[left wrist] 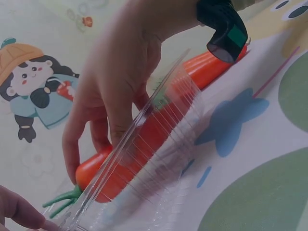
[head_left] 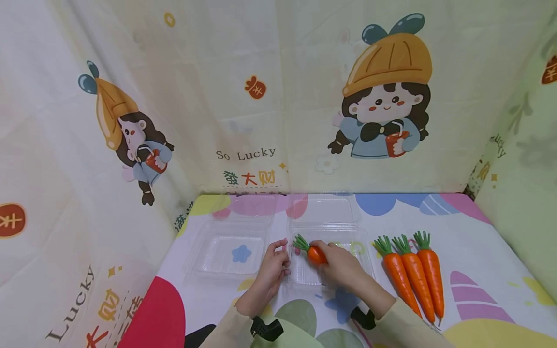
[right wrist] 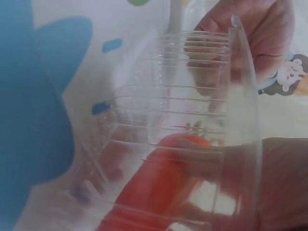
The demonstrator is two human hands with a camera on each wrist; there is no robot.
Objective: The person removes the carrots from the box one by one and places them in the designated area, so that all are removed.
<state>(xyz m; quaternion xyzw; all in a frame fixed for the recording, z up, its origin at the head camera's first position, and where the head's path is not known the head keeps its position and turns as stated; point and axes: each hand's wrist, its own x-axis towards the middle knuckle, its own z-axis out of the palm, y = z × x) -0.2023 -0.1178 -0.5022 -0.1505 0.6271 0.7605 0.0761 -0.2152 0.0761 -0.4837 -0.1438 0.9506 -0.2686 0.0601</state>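
Note:
In the head view my right hand [head_left: 341, 263] grips an orange carrot [head_left: 316, 255] with a green top over the right clear plastic box [head_left: 365, 241]. The carrot's leafy end points left and away; fingers and the box wall partly cover its body. Seen from the left wrist, the gripped carrot [left wrist: 94, 171] lies behind the transparent wall, right fingers [left wrist: 120, 115] around it. My left hand [head_left: 274, 268] is at that box's left edge, fingers loosely bent, fingertips by the rim. In the right wrist view the left hand [right wrist: 245, 43] appears beyond the ribbed wall.
Three carrots [head_left: 413, 278] lie side by side to the right, green tops away from me. Another clear plastic box [head_left: 204, 251] stands open on the left. Both lids, the left [head_left: 243, 210] and the right [head_left: 324, 210], extend backward. A printed curtain [head_left: 304, 111] hangs behind the patterned tabletop [head_left: 470, 251].

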